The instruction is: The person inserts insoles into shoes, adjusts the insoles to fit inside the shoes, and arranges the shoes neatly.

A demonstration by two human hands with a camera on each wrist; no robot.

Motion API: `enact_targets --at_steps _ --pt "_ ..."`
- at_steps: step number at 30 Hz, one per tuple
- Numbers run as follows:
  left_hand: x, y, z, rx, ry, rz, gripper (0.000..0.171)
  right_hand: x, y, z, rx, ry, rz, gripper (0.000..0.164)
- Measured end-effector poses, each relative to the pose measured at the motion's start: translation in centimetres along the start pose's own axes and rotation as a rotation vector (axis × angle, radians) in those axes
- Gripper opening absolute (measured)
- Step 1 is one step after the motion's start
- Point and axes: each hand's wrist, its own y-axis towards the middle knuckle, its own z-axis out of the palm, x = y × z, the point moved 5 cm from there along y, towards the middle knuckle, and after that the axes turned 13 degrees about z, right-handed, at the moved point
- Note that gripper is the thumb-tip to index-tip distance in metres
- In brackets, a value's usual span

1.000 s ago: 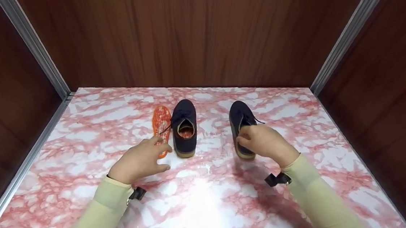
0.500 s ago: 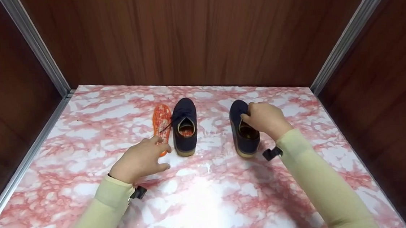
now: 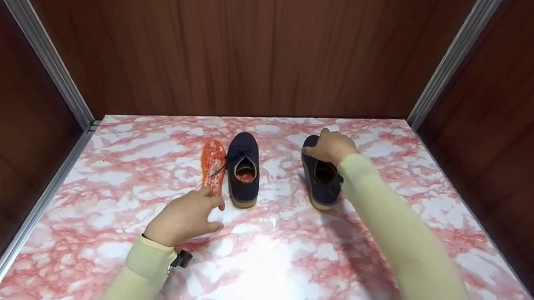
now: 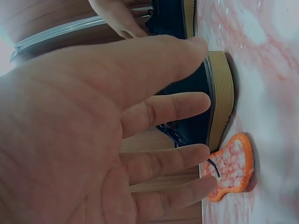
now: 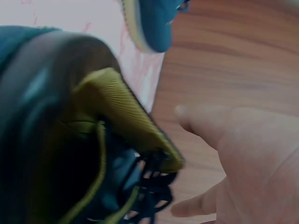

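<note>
A dark navy lace-up shoe (image 3: 245,190) stands left of centre in the head view, toe away from me, a red-patterned insole showing inside. Flat against its left side lies an orange-rimmed insole (image 3: 212,160). My left hand (image 3: 184,218) hovers over the insole's near end, thumb and fingers spread and holding nothing. The matching right shoe (image 3: 320,191) stands apart to the right. Over its toe and laces is my right hand (image 3: 334,145); in the right wrist view its thumb and a finger are spread beside the laces (image 5: 154,186). The inside of that shoe looks dark.
The shoes stand on a red-and-white marbled tabletop (image 3: 276,263). Brown wood-grain panels (image 3: 249,51) enclose it at the back and both sides, with metal strips (image 3: 467,34) in the corners. A black wrist camera (image 3: 181,258) sits on the left sleeve.
My right hand has moved forward from the right shoe's opening, past the laces to its toe. The left hand, the insole and the left shoe have stayed nearly still.
</note>
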Motion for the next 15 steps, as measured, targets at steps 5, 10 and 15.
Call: enact_targets --at_steps 5,10,15 --pt "0.1 0.1 0.3 0.007 -0.037 -0.002 0.038 0.1 0.8 1.1 0.119 0.007 0.059 0.119" --pt "0.3 0.1 0.5 0.015 -0.037 0.002 0.037 0.4 0.8 1.5 0.181 0.005 0.047 0.111" --pt "0.4 0.1 0.8 0.018 -0.031 0.007 0.038 0.6 0.5 1.7 0.189 -0.016 0.029 0.087"
